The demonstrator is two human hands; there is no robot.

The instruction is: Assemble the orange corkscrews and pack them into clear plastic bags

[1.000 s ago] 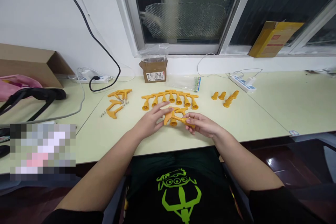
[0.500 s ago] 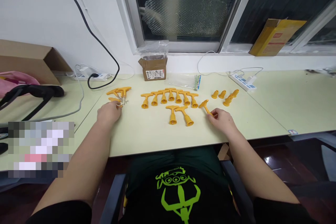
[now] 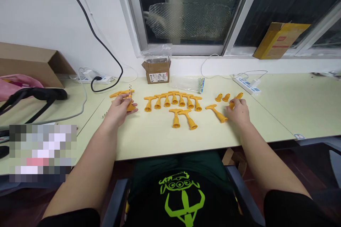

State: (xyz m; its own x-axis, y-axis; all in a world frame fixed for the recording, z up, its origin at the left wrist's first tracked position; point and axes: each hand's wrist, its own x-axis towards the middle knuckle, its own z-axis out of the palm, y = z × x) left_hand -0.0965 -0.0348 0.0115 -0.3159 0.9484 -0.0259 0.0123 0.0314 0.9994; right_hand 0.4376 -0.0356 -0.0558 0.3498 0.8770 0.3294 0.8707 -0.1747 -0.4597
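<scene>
At the left, my left hand (image 3: 119,109) grips a yellow T-shaped corkscrew handle (image 3: 130,106), its metal spiral (image 3: 130,88) pointing up. Other yellow handles (image 3: 115,94) lie just behind that hand. My right hand (image 3: 239,110) is closed on a yellow bell-shaped piece (image 3: 231,105) at the right. Beside it, to the left, a yellow corkscrew (image 3: 217,113) lies on the table. Several assembled yellow corkscrews (image 3: 174,97) form a curved row in the middle, with two more (image 3: 176,118) in front. Loose bell-shaped pieces (image 3: 218,97) lie behind my right hand.
Against the wall stands a small cardboard box (image 3: 157,71), with a clear plastic bag (image 3: 186,83) to its right. Power strips (image 3: 246,86) and cables lie at the back. Black straps (image 3: 42,93) and a larger box (image 3: 26,60) are at the left.
My left hand has lifted a handle with its spiral upright. My right hand has let go of a corkscrew, which now lies on the table, and moved right onto a bell-shaped piece.
</scene>
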